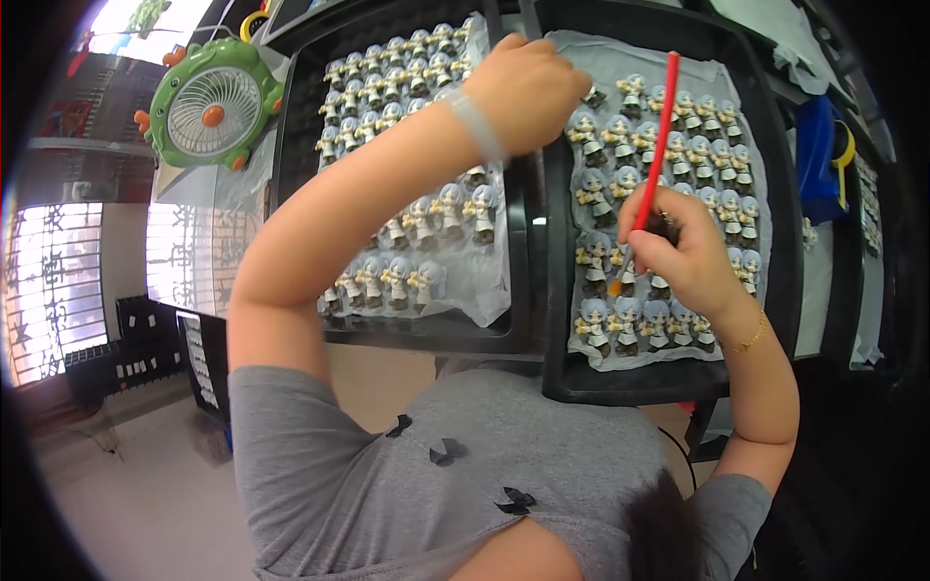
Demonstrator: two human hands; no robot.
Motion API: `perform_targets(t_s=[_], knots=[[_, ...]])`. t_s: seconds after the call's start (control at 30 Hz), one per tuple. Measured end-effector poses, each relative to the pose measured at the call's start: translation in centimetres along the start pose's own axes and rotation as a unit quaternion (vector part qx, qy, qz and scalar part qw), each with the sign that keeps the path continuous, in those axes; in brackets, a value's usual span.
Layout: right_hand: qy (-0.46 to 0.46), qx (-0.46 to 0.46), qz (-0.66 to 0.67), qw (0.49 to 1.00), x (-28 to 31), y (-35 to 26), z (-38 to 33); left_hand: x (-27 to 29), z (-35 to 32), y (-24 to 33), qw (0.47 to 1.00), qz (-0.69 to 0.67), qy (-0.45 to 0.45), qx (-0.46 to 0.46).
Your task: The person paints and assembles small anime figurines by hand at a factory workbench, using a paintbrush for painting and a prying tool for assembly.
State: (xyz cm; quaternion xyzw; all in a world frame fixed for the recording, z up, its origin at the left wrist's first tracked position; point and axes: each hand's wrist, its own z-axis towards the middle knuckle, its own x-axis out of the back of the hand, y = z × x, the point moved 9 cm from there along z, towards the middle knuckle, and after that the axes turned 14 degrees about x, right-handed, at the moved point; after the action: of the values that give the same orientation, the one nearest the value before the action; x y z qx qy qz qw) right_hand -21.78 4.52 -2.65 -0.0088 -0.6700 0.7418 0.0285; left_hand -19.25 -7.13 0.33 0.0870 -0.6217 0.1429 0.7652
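— Do we see any packages, screens or signs here?

— We make out small white label tags [136, 369] on dark racks at the lower left — plus a dark upright panel [201, 360] with rows of pale tags beside them.

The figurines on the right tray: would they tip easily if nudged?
Probably: each figurine stands upright with a big head on a small base. Packed rows on the tray could topple together. They look small, likely light.
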Motion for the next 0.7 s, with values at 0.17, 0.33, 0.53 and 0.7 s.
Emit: perform_targets(t_s=[0.17, 0.33, 0.53, 0.7], knots=[[0.021, 0.005, -0.021, 1.000, 1.9, 0.9, 0.5, -10.0, 8.8, -2.1, 0.927, 0.217, -0.259, 0.161], [0.040, 0.025, -0.023, 0.999, 2.9, 0.1, 0.7, -9.6, 8.8, -1.6, 0.894, 0.162, -0.377, 0.180], [0.103, 0.085, 0.034, 0.991, 4.3, -3.2, -0.1, -0.2, 0.6, 0.8, 0.725, -0.639, -0.250, 0.053], [0.085, 0.084, -0.001, 0.993, 3.6, -4.0, -0.4, 1.2, -7.1, 1.8, 0.625, -0.752, -0.205, 0.040]])
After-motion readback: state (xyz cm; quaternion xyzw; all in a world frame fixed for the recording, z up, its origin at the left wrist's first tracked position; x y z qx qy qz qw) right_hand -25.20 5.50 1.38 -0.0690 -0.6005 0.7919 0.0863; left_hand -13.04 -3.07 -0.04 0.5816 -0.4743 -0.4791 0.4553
